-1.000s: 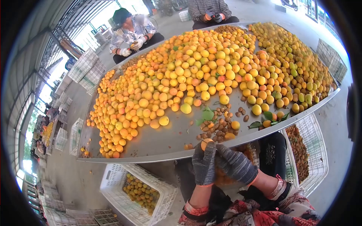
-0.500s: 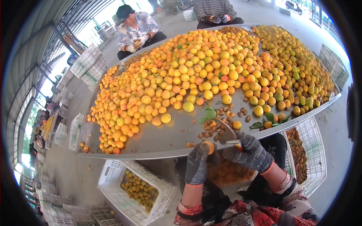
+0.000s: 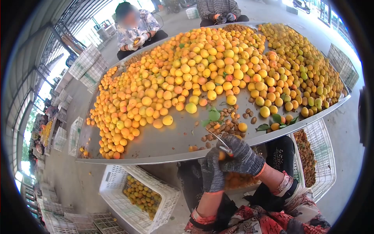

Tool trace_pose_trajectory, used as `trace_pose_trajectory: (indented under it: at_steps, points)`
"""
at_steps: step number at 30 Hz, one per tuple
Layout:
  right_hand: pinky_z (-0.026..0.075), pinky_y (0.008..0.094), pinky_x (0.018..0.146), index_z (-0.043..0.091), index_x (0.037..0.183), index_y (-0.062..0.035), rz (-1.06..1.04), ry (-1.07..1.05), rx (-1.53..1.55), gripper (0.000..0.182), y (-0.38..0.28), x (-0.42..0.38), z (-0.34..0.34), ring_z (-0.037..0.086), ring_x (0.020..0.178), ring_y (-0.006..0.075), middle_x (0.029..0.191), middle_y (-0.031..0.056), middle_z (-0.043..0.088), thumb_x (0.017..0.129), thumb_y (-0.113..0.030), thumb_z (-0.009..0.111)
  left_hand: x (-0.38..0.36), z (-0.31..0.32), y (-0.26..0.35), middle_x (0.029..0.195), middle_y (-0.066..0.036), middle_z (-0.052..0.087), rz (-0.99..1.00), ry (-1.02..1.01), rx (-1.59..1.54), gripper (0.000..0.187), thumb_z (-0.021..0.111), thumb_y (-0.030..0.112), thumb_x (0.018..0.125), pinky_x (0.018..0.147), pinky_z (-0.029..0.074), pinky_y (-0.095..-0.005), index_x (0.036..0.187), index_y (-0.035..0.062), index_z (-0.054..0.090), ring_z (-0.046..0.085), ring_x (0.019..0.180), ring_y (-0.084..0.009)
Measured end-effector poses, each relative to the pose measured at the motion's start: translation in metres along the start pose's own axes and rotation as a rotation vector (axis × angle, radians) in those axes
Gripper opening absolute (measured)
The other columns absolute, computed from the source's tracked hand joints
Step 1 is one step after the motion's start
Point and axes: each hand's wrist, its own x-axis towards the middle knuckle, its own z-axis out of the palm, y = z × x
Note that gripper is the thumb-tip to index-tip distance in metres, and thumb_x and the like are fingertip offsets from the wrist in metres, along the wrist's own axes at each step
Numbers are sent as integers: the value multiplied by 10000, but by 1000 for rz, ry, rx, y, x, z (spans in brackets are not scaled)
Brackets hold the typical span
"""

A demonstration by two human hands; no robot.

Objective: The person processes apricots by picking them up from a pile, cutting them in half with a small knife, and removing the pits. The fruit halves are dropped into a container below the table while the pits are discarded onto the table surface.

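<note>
My left hand, in a grey knit glove, is closed around an apricot, most of which the fingers hide. Against it, my right hand, gloved the same way, grips a knife with a thin curved metal blade pointing up and left. Both hands meet just over the near edge of a metal table. Beyond the blade lie brown pits and a green leaf. A large heap of orange and yellow apricots covers much of the tabletop.
White crates stand below the table, one with apricots at left, one with brown pieces at right. Halved fruit lies beneath my hands. Two people sit across the table. Stacked crates stand at the left.
My right hand has moved left with the knife and now meets my left hand at the apricot. My left hand has shifted slightly right. The view has shifted slightly.
</note>
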Motion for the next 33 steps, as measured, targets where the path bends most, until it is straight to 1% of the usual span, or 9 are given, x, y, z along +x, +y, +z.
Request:
trace_pose_trajectory:
  at_steps: [7,10,12,13,22,24,28,30,33]
  points:
    - [365,394,926,492,1165,-59,-5,-4,-96,634,11,-4,6,439,1101,336,1197,169,441,642,-310,748,1,-2,-10,950,-73,586,224,6,282,299,501,195,877,799,452,-285,1078,-22,545,540,883,-140]
    - [374,402,911,496,1159,-55,-14,-3,-149,650,11,-4,6,450,1082,342,1178,167,456,618,-297,762,3,-3,-10,933,-74,592,-338,92,-429,289,541,160,850,764,469,-290,1088,-4,530,544,865,-138]
    - [386,406,885,506,1143,-54,-13,-19,-100,657,11,-2,3,470,1039,345,1116,164,490,592,-290,773,2,-9,-17,923,-77,593,642,-35,690,269,553,124,836,746,476,-293,1078,11,520,547,852,-139]
    - [386,406,885,506,1143,-54,-11,-21,-100,657,11,-1,2,470,1039,345,1116,164,490,592,-290,773,2,-9,-17,923,-77,593,640,-36,689,269,553,124,836,746,476,-293,1078,11,520,547,852,-139]
    - [439,358,809,512,1103,-44,-46,-27,-77,572,7,4,-8,532,933,297,1035,140,534,633,-256,758,7,-11,16,1024,-126,574,-320,-194,-616,395,601,38,768,803,456,-297,1134,3,456,557,929,-199]
    - [435,332,832,486,1137,-39,110,-64,266,537,8,7,-10,532,970,244,1054,120,538,688,-202,731,10,-23,3,1064,-125,554,411,-307,493,348,538,58,823,842,437,-302,1150,-13,443,549,939,-201]
    - [433,329,846,438,1196,-38,85,-39,189,546,0,6,-16,533,994,228,1074,118,540,726,-132,700,8,-22,3,1080,-121,545,576,-213,675,370,537,112,844,829,450,-310,1168,-27,425,548,948,-207]
    - [447,345,830,403,1232,-33,5,207,120,549,-6,-1,-17,560,959,256,1048,134,560,747,-58,661,6,-13,15,1041,-86,558,-340,-167,-775,446,472,355,889,783,480,-300,1162,4,437,561,916,-182]
    - [469,353,789,350,1267,-13,-48,197,59,560,-17,-13,-19,585,911,272,1013,150,579,770,3,608,2,-16,37,1035,-95,549,-257,-130,-517,393,464,323,897,784,482,-314,1136,12,464,550,930,-191]
